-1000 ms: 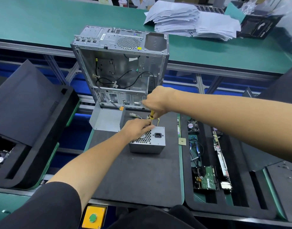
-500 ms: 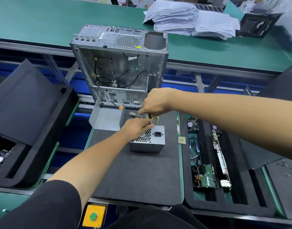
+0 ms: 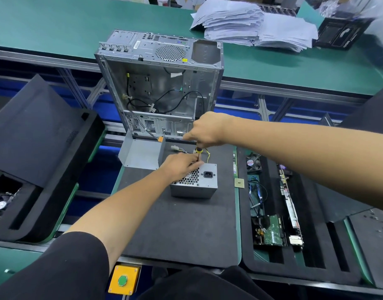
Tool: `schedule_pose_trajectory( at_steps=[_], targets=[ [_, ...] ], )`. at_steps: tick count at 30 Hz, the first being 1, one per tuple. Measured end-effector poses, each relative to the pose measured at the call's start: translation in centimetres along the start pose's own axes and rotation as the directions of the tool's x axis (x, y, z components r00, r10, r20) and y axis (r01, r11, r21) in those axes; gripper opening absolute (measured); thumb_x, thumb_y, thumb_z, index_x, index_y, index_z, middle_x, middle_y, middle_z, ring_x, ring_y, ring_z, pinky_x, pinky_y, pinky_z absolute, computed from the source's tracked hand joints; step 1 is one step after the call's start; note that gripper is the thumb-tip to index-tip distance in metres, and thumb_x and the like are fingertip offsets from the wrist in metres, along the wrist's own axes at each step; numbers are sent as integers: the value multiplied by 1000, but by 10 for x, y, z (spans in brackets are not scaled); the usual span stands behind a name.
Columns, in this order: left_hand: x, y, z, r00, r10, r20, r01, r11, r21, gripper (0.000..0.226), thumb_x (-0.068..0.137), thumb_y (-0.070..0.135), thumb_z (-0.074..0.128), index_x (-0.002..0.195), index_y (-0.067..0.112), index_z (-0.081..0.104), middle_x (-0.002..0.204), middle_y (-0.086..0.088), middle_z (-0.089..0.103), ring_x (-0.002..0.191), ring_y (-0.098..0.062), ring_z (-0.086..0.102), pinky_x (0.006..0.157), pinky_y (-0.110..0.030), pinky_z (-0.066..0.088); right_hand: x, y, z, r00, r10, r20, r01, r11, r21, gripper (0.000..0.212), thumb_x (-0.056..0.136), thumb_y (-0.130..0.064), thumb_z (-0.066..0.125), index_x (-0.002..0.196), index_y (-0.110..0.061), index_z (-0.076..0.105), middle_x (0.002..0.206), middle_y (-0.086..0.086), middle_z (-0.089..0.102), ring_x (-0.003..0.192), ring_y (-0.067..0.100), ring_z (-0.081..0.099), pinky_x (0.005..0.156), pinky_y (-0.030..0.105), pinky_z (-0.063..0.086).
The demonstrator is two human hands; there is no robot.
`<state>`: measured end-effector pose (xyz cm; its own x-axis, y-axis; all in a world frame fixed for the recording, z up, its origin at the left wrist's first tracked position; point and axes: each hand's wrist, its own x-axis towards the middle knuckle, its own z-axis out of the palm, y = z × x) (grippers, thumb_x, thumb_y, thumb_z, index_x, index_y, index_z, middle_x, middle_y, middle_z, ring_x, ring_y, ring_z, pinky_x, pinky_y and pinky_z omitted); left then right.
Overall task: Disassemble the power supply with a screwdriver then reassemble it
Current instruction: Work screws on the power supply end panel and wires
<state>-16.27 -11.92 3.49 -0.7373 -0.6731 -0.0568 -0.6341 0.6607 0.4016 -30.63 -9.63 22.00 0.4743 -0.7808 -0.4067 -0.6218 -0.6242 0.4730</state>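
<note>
The grey metal power supply box point(image 3: 194, 180) with honeycomb vent sat on the black foam mat point(image 3: 181, 224), just in front of the open silver computer case point(image 3: 160, 83). Your left hand point(image 3: 179, 165) lay on the box's top rear edge, fingers curled down against it. Your right hand point(image 3: 205, 131) was closed around the yellow-and-black-handled screwdriver point(image 3: 199, 153), shaft upright, tip at the box's top near your left fingertips. Yellow wires point(image 3: 206, 153) trailed behind.
</note>
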Motion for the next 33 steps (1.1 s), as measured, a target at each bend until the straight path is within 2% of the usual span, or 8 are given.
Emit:
schedule_pose_trajectory(
  at_steps=[4, 10, 15, 20, 25, 29, 31, 33],
  targets=[
    [1, 1, 0, 1000, 1, -11, -2, 1000, -4, 46, 104, 64, 31, 88, 26, 52, 74, 6, 62, 77, -16, 59, 75, -38, 52, 4, -4, 1, 964, 205, 169, -232, 960, 158, 30, 100, -42, 47, 99, -13, 56, 102, 9, 67, 70, 28, 52, 52, 31, 32],
    [-1, 2, -1, 1000, 2, -10, -3, 1000, -3, 45, 103, 66, 27, 75, 37, 45, 68, 8, 61, 69, -10, 57, 69, -36, 51, -3, 1, 0, 990, -134, -53, 127, 985, -119, 21, 99, -25, 46, 118, -19, 51, 90, 7, 63, 69, 31, 48, 54, 34, 31],
    [1, 0, 0, 1000, -4, -5, 4, 1000, 7, 48, 103, 65, 29, 78, 28, 46, 73, 6, 63, 75, -15, 58, 69, -37, 50, 4, -7, -1, 986, 149, 74, -150, 988, 16, 26, 97, -40, 52, 93, -14, 54, 91, 7, 66, 54, 22, 42, 47, 30, 28],
    [-1, 0, 1, 1000, -6, -13, 6, 1000, -5, 48, 103, 65, 29, 73, 31, 45, 68, 5, 60, 67, -10, 56, 59, -35, 41, 2, 2, 0, 983, -159, -96, 143, 978, -155, 20, 97, -22, 48, 116, -21, 44, 77, 5, 59, 64, 31, 52, 49, 31, 28],
    [0, 0, 1, 1000, 4, -6, -4, 1000, -5, 42, 103, 64, 31, 86, 30, 50, 70, 6, 59, 74, -15, 58, 70, -36, 49, 3, -3, 2, 969, 191, 159, -210, 971, 111, 32, 99, -43, 48, 85, -16, 56, 84, 4, 59, 57, 21, 45, 49, 29, 29],
    [0, 0, 2, 1000, 5, -28, -6, 1000, -19, 44, 103, 64, 31, 74, 35, 46, 72, 7, 59, 74, -15, 57, 65, -35, 45, 1, 6, 2, 998, 8, -62, -7, 1000, 27, 26, 95, -38, 54, 108, -17, 47, 84, 3, 58, 70, 32, 55, 54, 34, 36],
    [-1, 0, 2, 1000, 0, -24, -1, 1000, -28, 43, 103, 65, 31, 76, 36, 47, 71, 8, 60, 72, -13, 58, 63, -35, 44, 0, 8, 3, 984, -155, -88, 152, 987, -46, 20, 97, -28, 51, 113, -20, 42, 87, 5, 60, 72, 32, 57, 54, 35, 37],
    [-1, -1, 1, 1000, -6, -11, 6, 1000, -18, 41, 103, 63, 31, 81, 34, 49, 71, 7, 62, 72, -13, 59, 65, -35, 47, 1, 4, 5, 990, -125, -58, 124, 992, -16, 16, 98, -29, 51, 109, -20, 45, 75, 4, 52, 64, 30, 50, 50, 32, 31]
  ],
)
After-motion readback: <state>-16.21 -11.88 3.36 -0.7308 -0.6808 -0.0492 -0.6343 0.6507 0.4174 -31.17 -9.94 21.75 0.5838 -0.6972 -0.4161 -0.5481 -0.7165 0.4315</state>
